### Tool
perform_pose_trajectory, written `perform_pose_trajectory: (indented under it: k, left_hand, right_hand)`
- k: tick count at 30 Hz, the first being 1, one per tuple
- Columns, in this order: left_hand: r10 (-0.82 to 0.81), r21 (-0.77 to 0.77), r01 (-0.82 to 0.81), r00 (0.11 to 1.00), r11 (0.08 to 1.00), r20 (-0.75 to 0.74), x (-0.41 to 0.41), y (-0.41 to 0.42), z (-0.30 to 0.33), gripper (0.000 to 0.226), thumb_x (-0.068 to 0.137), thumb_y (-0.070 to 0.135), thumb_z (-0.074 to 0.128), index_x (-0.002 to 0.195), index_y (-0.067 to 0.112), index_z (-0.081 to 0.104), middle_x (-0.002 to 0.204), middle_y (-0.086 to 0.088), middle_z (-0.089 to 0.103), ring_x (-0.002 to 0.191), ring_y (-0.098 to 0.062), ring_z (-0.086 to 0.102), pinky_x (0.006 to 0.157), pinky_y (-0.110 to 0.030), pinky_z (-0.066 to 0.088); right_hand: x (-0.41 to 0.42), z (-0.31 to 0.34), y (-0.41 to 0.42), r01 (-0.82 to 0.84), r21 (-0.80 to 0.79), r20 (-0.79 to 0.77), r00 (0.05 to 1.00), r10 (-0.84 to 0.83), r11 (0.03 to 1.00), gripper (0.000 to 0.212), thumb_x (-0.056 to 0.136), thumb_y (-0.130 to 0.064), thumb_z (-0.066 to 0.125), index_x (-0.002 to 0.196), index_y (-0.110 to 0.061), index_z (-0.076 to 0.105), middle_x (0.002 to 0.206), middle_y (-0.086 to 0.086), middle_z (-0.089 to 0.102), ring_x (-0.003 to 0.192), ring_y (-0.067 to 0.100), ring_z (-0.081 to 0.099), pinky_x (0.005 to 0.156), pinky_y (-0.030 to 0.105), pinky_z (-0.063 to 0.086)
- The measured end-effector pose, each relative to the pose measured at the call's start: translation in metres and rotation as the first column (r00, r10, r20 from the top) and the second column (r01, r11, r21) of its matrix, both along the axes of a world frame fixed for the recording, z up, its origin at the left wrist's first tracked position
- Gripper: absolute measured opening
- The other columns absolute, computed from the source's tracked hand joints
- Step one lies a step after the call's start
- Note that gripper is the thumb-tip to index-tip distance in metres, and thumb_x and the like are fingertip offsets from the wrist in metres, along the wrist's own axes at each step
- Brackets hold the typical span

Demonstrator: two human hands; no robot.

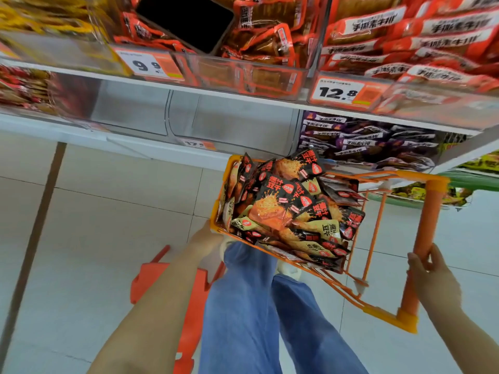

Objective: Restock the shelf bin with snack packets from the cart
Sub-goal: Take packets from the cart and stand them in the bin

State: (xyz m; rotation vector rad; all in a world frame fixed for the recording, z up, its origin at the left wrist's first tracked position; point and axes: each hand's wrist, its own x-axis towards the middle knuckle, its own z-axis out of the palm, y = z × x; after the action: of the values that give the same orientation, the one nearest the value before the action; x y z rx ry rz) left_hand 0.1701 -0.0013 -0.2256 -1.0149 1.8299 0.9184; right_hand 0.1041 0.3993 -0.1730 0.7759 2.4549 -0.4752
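Orange wire cart (359, 282), heaped with black-and-orange packets (286, 209), sits tipped between the two hands. Right hand (429, 268) curls round the orange handle (426, 233), holding it. Left hand (208, 236) is at the cart's near-left corner; its fingers are hidden behind the rim, so the grip can't be told. The pile lies just right of and beyond the left hand, the nearer one. Clear empty bin (232, 122) waits above and beyond the pile.
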Motion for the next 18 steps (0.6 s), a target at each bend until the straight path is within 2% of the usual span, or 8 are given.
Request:
perform_pose_trajectory:
  k: [4, 6, 8, 9, 11, 14, 16, 18]
  left_hand:
    - [-0.074, 0.012, 0.074, 0.997, 0.997, -0.013, -0.008, -0.005, 0.003, 0.049, 0.090, 0.038, 0.053, 0.134, 0.018, 0.042, 0.131, -0.008, 0.054, 0.114, -0.030, 0.053, 0.092, -0.035, 0.042]
    - [-0.070, -0.027, 0.070, 0.997, 0.997, -0.027, -0.014, -0.010, 0.002, 0.040, 0.091, 0.038, 0.050, 0.126, 0.020, 0.046, 0.118, -0.008, 0.059, 0.108, -0.026, 0.055, 0.093, -0.036, 0.044]
    - [-0.122, -0.062, 0.118, 0.991, 0.991, -0.058, -0.023, -0.019, 0.002, 0.020, 0.095, 0.023, 0.047, 0.114, 0.023, 0.049, 0.096, 0.000, 0.056, 0.102, -0.022, 0.053, 0.088, -0.027, 0.040]
    - [-0.144, -0.085, 0.139, 0.988, 0.987, -0.050, -0.030, -0.025, -0.002, 0.021, 0.097, 0.016, 0.045, 0.115, 0.023, 0.049, 0.099, -0.002, 0.056, 0.103, -0.024, 0.053, 0.086, -0.026, 0.038]
    - [-0.163, -0.131, 0.158, 0.986, 0.979, -0.029, -0.046, -0.036, -0.008, 0.039, 0.099, 0.013, 0.041, 0.138, 0.011, 0.041, 0.126, -0.012, 0.053, 0.120, -0.031, 0.050, 0.095, -0.030, 0.041]
    - [-0.223, -0.189, 0.214, 0.975, 0.958, -0.025, -0.073, -0.056, -0.017, 0.044, 0.102, 0.016, 0.037, 0.144, 0.004, 0.035, 0.144, -0.015, 0.042, 0.132, -0.031, 0.042, 0.104, -0.032, 0.034]
    - [-0.325, -0.130, 0.317, 0.945, 0.939, -0.040, -0.090, -0.063, -0.028, 0.046, 0.099, 0.024, 0.043, 0.141, 0.004, 0.039, 0.145, -0.017, 0.042, 0.132, -0.032, 0.042, 0.109, -0.034, 0.033]
    - [-0.293, -0.017, 0.294, 0.948, 0.956, -0.127, -0.102, -0.075, -0.050, 0.050, 0.082, 0.041, 0.056, 0.122, 0.010, 0.058, 0.127, -0.018, 0.059, 0.115, -0.034, 0.057, 0.103, -0.045, 0.042]
  right_hand:
    - [0.001, 0.002, -0.002, 0.021, -0.001, 0.006, 1.000, -0.021, 1.000, 0.048, 0.100, -0.036, 0.041, 0.145, -0.023, 0.031, 0.120, 0.019, 0.063, 0.103, 0.044, 0.058, 0.080, 0.043, 0.042]
    - [0.001, 0.002, -0.004, 0.048, -0.012, -0.019, 0.999, -0.048, 0.999, 0.049, 0.100, -0.035, 0.041, 0.146, -0.024, 0.030, 0.119, 0.019, 0.063, 0.100, 0.043, 0.059, 0.081, 0.045, 0.045]
    - [0.001, 0.000, -0.008, 0.086, -0.012, -0.043, 0.995, -0.087, 0.996, 0.049, 0.100, -0.034, 0.040, 0.147, -0.024, 0.029, 0.116, 0.020, 0.063, 0.093, 0.041, 0.059, 0.080, 0.048, 0.049]
    - [0.001, -0.001, -0.010, 0.102, -0.008, -0.047, 0.994, -0.103, 0.995, 0.049, 0.101, -0.033, 0.039, 0.148, -0.024, 0.027, 0.116, 0.021, 0.062, 0.089, 0.040, 0.058, 0.077, 0.047, 0.048]
    - [-0.001, -0.003, -0.015, 0.130, 0.002, -0.047, 0.991, -0.129, 0.992, 0.052, 0.102, -0.031, 0.036, 0.151, -0.024, 0.021, 0.120, 0.024, 0.060, 0.088, 0.042, 0.056, 0.073, 0.045, 0.044]
    - [-0.005, -0.007, -0.025, 0.193, 0.022, -0.087, 0.978, -0.191, 0.981, 0.055, 0.102, -0.028, 0.035, 0.153, -0.023, 0.015, 0.125, 0.028, 0.056, 0.103, 0.050, 0.054, 0.085, 0.051, 0.042]
    - [-0.008, -0.015, -0.036, 0.263, 0.041, -0.156, 0.955, -0.253, 0.964, 0.055, 0.101, -0.027, 0.037, 0.152, -0.020, 0.017, 0.131, 0.029, 0.051, 0.112, 0.050, 0.050, 0.092, 0.051, 0.038]
    - [-0.008, -0.021, -0.053, 0.325, 0.094, -0.249, 0.923, -0.294, 0.941, 0.058, 0.098, -0.032, 0.040, 0.151, -0.016, 0.022, 0.128, 0.030, 0.051, 0.113, 0.049, 0.049, 0.094, 0.053, 0.038]
